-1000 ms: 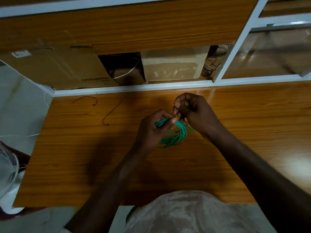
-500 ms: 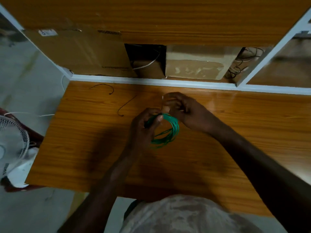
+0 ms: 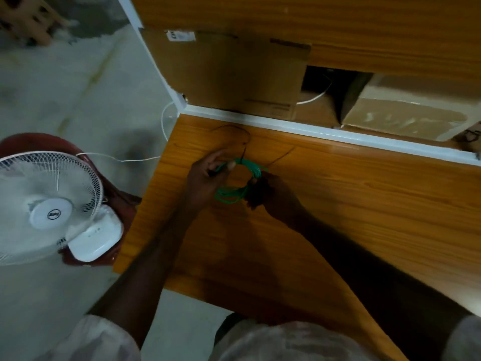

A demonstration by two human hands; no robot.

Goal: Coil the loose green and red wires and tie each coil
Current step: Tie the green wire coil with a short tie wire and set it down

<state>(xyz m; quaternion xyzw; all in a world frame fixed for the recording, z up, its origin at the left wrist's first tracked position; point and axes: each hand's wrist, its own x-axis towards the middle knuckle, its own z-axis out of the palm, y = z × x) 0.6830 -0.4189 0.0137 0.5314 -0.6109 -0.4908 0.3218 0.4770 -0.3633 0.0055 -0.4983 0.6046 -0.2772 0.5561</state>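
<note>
At frame centre, my left hand (image 3: 205,175) and right hand (image 3: 263,191) each pinch the green coil (image 3: 240,182); tying it with a dark tie wire (image 3: 243,153) probably comes next.

A wood-grain tabletop (image 3: 364,204) with a white rear trim strip (image 3: 325,131) stood under a matching wooden shelf (image 3: 338,27). Cardboard boxes (image 3: 234,74) occupied the recess. A white pedestal fan (image 3: 46,207) stood left on the pale floor (image 3: 65,87). Lighting was dim.
</note>
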